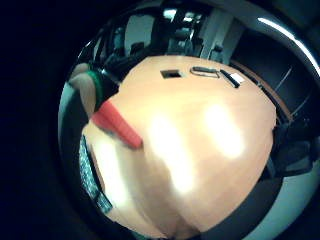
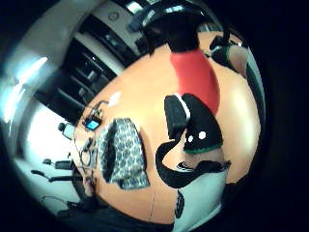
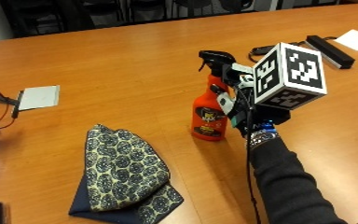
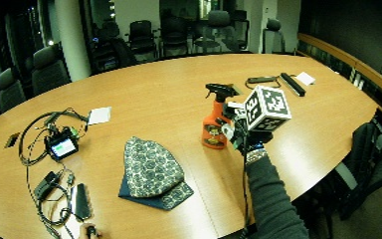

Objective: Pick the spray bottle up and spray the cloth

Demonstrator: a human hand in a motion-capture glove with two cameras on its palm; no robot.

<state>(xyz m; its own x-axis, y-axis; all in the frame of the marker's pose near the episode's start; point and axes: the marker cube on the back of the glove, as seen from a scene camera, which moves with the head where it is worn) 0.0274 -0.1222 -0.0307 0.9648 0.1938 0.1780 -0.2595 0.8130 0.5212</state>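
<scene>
An orange-red spray bottle (image 3: 209,112) stands upright on a wooden table (image 3: 135,60), just right of centre in the outside view, its long axis vertical and its black trigger head (image 3: 215,58) pointing toward the left of the frame. The gloved right hand (image 3: 241,109) is right against the bottle's right side — the forearm reaches in from the lower right. In the thumb-side palm view a black-gloved finger (image 2: 200,126) curls across the red body, so the hand appears to be wrapping the bottle; I cannot tell whether the bottle has left the table. The patterned cloth (image 3: 123,175) lies folded flat at lower left, well apart from the bottle — the nozzle already faces roughly that way.
</scene>
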